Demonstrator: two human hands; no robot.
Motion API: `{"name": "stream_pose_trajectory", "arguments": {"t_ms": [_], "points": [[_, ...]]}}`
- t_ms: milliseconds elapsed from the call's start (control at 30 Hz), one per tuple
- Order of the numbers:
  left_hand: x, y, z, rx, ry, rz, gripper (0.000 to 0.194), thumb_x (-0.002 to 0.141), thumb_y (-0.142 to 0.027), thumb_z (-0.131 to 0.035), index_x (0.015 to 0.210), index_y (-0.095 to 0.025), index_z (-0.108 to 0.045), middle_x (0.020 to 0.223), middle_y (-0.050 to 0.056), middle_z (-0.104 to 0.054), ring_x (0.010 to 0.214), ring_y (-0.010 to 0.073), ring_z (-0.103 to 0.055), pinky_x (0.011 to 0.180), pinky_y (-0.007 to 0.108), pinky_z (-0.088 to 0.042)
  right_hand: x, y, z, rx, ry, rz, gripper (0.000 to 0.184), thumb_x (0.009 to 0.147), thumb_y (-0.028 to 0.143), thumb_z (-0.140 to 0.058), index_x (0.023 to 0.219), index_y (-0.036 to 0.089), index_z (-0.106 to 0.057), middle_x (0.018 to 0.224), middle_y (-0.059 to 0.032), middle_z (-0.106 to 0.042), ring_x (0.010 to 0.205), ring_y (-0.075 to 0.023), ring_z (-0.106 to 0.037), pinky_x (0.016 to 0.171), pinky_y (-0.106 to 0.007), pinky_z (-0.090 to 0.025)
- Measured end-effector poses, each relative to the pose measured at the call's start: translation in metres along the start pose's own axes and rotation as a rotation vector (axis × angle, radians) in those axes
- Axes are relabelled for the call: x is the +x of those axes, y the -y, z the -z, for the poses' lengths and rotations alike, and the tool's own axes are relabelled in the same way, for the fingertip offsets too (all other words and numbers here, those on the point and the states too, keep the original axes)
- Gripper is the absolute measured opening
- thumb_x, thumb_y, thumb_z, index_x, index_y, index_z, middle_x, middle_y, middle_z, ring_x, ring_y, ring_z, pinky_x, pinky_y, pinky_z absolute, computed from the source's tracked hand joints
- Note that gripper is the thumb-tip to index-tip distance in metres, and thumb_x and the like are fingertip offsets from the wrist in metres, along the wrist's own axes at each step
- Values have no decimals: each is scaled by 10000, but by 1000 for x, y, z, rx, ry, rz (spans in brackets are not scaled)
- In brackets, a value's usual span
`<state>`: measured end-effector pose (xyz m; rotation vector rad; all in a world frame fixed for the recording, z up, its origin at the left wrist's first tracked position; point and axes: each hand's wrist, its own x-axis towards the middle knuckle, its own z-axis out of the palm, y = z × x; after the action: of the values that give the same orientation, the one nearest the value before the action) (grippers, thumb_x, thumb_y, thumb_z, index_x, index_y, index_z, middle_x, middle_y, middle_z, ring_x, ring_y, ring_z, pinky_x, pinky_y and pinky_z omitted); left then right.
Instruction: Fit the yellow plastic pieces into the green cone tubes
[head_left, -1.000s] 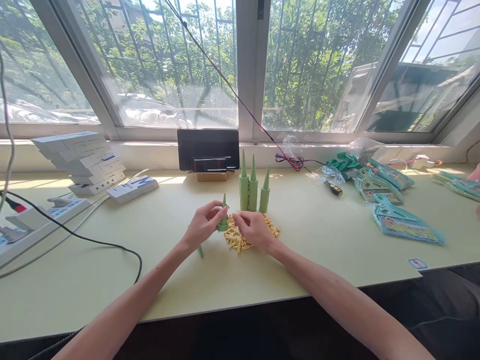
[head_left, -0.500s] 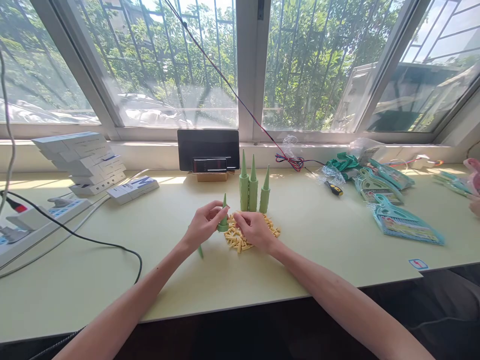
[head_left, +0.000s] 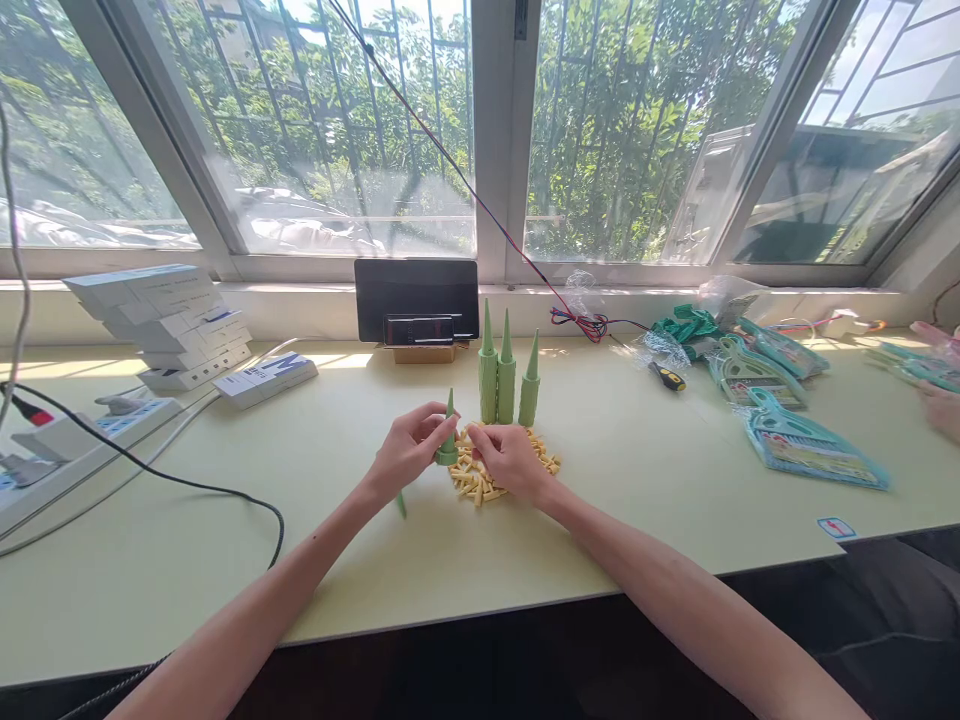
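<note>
My left hand (head_left: 409,450) is closed round a green cone-topped piece (head_left: 448,440), its pointed tip up and a wider ring at its base. Close beside it, my right hand (head_left: 508,458) is pinched shut; whatever lies between its fingertips is hidden. Below both hands spreads a pile of small tan pegs (head_left: 480,488). Behind the pile stand three green spired towers (head_left: 506,390), two side by side and a shorter one to the right. Another green cone (head_left: 401,503) lies on the table, partly covered by my left hand.
At the back are a black tablet (head_left: 416,290) and a phone (head_left: 418,330) on a stand. White boxes (head_left: 187,330) and a power strip (head_left: 97,450) with cables are left. Packaged dustpan sets (head_left: 814,445) and a screwdriver (head_left: 667,377) lie right. Another person's hand (head_left: 943,408) shows at the right edge.
My hands and the green piece have barely moved. At the right edge, the other person's hand and the pink thing by it have shifted.
</note>
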<state>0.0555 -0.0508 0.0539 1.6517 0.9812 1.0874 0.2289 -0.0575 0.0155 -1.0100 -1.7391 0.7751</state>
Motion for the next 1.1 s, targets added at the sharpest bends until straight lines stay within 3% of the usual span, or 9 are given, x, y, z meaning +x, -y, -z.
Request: {"name": "stream_pose_trajectory", "arguments": {"t_ms": [600, 833, 1100], "points": [[0, 3, 2, 7, 4, -14, 320, 856, -490, -649, 915, -177, -615, 632, -14, -575, 495, 72, -427, 405, 168, -335, -1, 6, 1, 11, 56, 17, 530, 967, 507, -413, 565, 171, -495, 512, 26, -469, 486, -88, -385, 525, -244, -299], [0, 1, 1, 36, -15, -20, 331, 852, -502, -642, 914, -178, -623, 625, -13, -572, 488, 77, -441, 398, 174, -332, -4, 1, 0, -26, 79, 54, 506, 930, 492, -498, 565, 190, -320, 528, 50, -355, 508, -79, -306, 502, -245, -234], [-2, -3, 0, 24, -4, -12, 340, 835, -505, -654, 918, -176, -632, 633, -10, -595, 487, 74, -444, 397, 175, -331, -2, 5, 2, -33, 114, 36, 543, 955, 517, -434, 535, 174, -414, 495, 45, -377, 481, -75, -332, 505, -241, -263]]}}
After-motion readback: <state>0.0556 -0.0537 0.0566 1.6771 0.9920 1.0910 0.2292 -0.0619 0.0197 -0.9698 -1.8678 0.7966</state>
